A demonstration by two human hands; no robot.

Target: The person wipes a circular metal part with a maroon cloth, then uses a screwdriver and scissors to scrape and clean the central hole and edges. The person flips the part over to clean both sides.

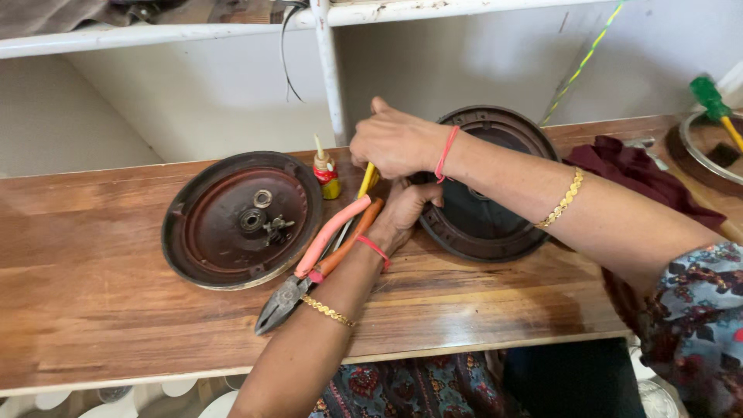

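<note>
My right hand [396, 141] is closed around a yellow-handled tool [366, 181], likely a screwdriver, whose shaft points down toward the table. Below it, my left hand [402, 213] rests against the left edge of a dark round metal cover [487, 186] that leans tilted on the wooden table [93, 271]. Pliers with pink and orange handles [321, 255] lie on the table beside my left wrist, jaws pointing toward the near left. What my left fingers grip is hidden by the right hand.
A second round rusty cover [241, 219] with a central hub lies flat at the left. A small red and yellow bottle [326, 172] stands behind it. A maroon cloth [631, 166], a metal ring and a green-handled screwdriver [716, 104] sit at the far right.
</note>
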